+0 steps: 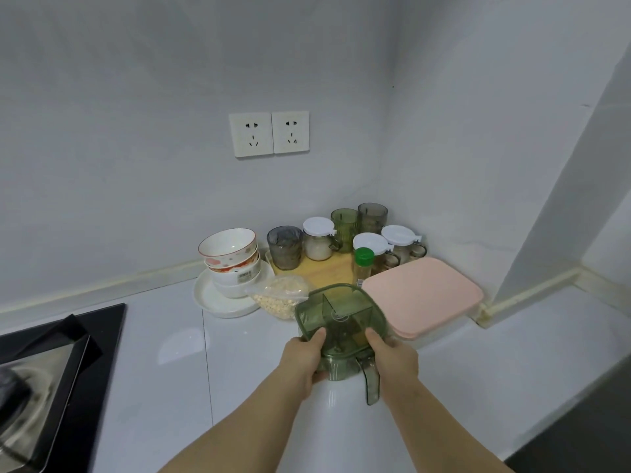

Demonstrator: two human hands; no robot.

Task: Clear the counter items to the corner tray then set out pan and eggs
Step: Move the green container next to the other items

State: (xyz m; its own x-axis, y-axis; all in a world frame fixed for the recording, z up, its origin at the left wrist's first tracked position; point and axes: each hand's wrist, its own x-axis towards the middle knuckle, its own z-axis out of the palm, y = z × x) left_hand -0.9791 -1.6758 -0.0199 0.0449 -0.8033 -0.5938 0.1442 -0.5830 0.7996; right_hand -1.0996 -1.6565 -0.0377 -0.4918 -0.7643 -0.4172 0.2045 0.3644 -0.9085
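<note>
Just below centre of the frame, the green plastic box [341, 319] is held w/ both hands. The left hand [304, 360] grips its left side w/ the thumb over the top edge, and the right hand [392, 356] does the same on the right side. The fingers are curled under, so neither hand is free. The box is tipped, its top facing the person. I can't tell if its base touches the desk [239, 387].

It's see-thru w/ inner dividers, and there's smth yellowish in one section. A handle [372, 384] hangs off the near side, untouched.

It looks like stiff, thin-walled plastic, prob. light, w/ smooth and maybe slick sides. The two-sided hold suits that. The handle would do for one hand, but the box would swing. I'd level it, as loose contents could shift or the lid could pop.

The wooden tray [327, 268] sits above it in the corner, crowded w/ jars [318, 238] and cups. The free strip at the front is narrow, w/ a bag of grains [280, 297] to the left and a pink board [423, 295] to the right, so it's a tight fit. Stacked bowls [232, 257] sit further left.
</note>
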